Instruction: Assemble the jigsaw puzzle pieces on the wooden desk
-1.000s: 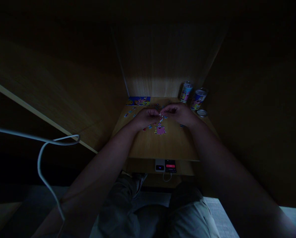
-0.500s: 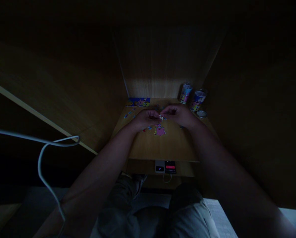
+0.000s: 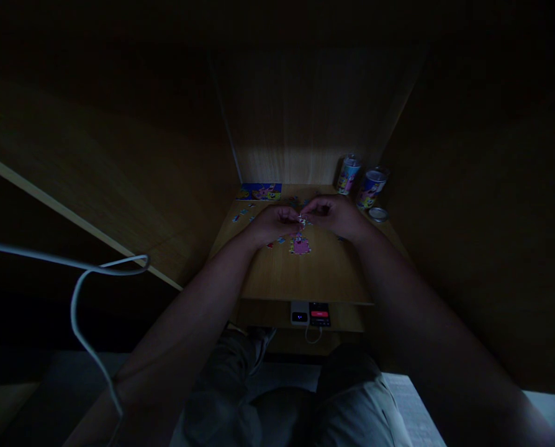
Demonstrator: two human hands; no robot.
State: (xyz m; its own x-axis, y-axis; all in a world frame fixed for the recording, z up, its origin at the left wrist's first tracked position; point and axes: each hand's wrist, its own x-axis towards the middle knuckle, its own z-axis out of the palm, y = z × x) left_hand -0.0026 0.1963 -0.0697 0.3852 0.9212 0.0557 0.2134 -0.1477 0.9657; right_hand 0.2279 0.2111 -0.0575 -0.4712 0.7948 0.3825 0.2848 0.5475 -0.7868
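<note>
Working at a wooden worktop (image 3: 305, 282) inside a dark wooden enclosure. Seeing a blue picture sheet (image 3: 261, 191) at the far left corner. Keeping left hand (image 3: 272, 220) and right hand (image 3: 336, 211) close together over the middle, pinching small whitish stuff between the fingertips of both. Noting two printed cans at far right, a farther can (image 3: 349, 176) and a nearer can (image 3: 372, 188). Spotting a white box (image 3: 299, 313) beside a phone (image 3: 320, 314) on the shelf below.

Reading progress off the joined patch (image 3: 300, 245), pink with yellow edges, lying just on the near side of both hands. Counting that as done: one small section. Seeing a round lid (image 3: 377, 214) beside the nearer can. Finding plenty of loose pieces (image 3: 243, 212) scattered left, behind and right, so judging much as left. Not telling, in this light, whether pinching one held piece (image 3: 302, 220) or several.
</note>
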